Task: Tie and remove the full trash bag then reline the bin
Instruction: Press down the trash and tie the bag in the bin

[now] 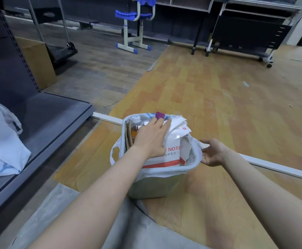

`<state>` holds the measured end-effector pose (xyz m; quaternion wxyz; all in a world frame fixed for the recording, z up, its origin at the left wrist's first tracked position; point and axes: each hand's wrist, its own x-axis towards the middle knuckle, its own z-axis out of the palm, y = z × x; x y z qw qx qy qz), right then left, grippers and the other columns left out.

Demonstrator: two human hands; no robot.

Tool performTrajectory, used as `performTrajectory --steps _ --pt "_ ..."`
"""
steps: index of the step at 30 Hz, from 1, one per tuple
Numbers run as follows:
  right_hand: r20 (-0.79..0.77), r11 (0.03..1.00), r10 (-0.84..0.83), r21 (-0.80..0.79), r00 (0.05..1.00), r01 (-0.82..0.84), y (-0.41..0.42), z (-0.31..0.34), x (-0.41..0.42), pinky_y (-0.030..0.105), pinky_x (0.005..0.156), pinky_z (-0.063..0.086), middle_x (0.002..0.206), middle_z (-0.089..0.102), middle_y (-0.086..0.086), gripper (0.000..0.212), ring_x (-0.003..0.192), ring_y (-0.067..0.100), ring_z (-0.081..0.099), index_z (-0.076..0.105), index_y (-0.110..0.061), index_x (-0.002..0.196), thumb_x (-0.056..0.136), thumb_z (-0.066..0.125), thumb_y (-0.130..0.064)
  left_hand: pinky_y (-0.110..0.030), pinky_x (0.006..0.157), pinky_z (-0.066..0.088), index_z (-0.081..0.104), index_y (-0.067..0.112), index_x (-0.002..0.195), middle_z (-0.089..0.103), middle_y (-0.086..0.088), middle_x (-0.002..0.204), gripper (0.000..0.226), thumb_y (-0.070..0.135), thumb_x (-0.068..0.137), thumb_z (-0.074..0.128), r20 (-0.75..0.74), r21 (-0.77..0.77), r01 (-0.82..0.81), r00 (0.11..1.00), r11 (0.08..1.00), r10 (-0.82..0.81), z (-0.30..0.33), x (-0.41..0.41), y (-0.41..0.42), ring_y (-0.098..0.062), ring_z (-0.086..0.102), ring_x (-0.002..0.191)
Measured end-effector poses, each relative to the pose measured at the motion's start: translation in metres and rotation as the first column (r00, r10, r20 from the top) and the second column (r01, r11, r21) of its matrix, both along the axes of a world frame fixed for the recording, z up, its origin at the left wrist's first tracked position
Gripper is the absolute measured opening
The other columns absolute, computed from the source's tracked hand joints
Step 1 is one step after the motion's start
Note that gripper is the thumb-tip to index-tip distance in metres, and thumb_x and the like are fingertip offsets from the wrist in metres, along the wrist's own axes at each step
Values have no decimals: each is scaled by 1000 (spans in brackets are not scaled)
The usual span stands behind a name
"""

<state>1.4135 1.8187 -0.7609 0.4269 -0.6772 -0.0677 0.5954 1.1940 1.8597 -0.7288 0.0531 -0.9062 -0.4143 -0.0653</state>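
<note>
A small pale bin (152, 187) stands on the wood-pattern floor, lined with a white trash bag (194, 155) folded over its rim. It is stuffed with a white paper package printed in red (171, 155), a bottle (135, 123), cardboard and a purple-capped item (160, 115). My left hand (151, 136) lies flat with straight fingers on top of the trash. My right hand (212, 152) is at the bin's right rim, fingers loosely spread beside the bag's right handle loop; whether it touches the bag is unclear. The bag's left handle loop (114, 151) hangs outside the bin.
A dark shelf base (44, 126) runs along the left with a crumpled white bag (1, 146) on it. A cardboard box (38, 63) stands behind. A white frame rail (272, 167) lies on the floor to the right. A blue-and-white chair (134, 26) and desks stand far back.
</note>
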Motion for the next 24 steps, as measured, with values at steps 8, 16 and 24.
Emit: performTrajectory --steps 8,16,24 --pt "-25 964 -236 119 971 237 20 3 -24 38 89 44 99 66 7 30 108 28 59 57 -5 112 98 44 -28 -45 100 35 23 14 144 33 -7 140 75 52 85 48 5 23 6 1000 1000 -6 -10 5 -3 -26 29 128" --pt "265 864 -433 394 862 314 39 10 -19 27 65 45 80 57 3 25 78 20 54 54 -20 70 94 51 -12 -42 99 36 24 15 144 34 -6 139 72 53 87 47 10 38 6 1000 999 -6 -11 3 -3 -25 30 128" --pt "327 718 -632 587 702 374 44 22 -39 8 47 35 65 46 -6 32 58 9 42 43 -22 65 94 47 -10 -43 97 37 24 16 144 32 -7 142 67 48 89 46 2 46 22 1000 999 -22 -9 -1 -6 -26 28 130"
